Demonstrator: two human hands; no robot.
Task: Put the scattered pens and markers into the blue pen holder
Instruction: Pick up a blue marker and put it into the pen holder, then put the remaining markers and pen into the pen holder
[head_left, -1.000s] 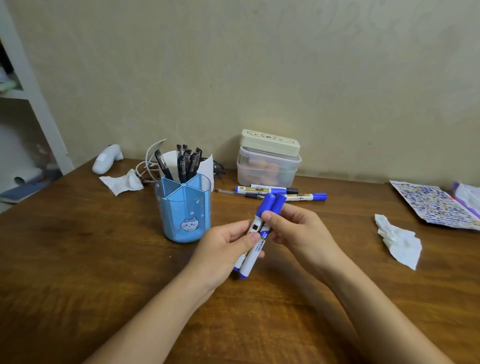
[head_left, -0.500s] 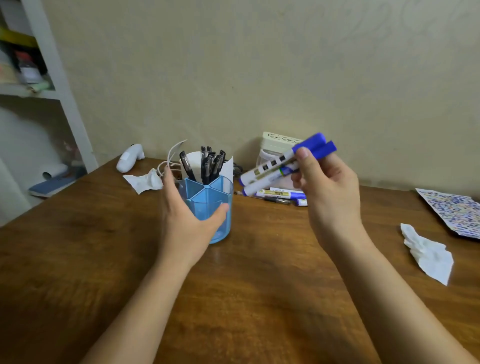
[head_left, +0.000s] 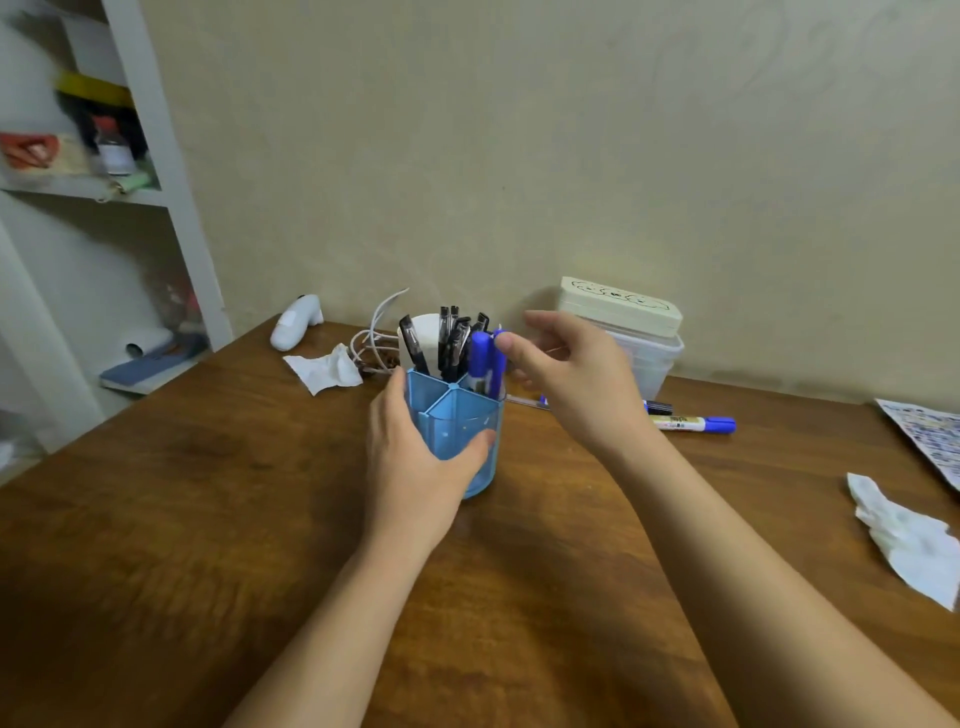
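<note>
- Now your left hand wraps the blue pen holder; your right hand, fingers loose, just touches the two blue-capped markers standing in it.
- Remaining markers lie lengthwise along the table's back edge, right of the holder, nearer your right hand.

The holder at frame centre is translucent blue plastic, smooth and faintly glossy. The table filling the lower frame is dark wood with visible grain and a soft sheen. At right, the tissue is crumpled white paper, and the upper-right box is clear plastic.
</note>
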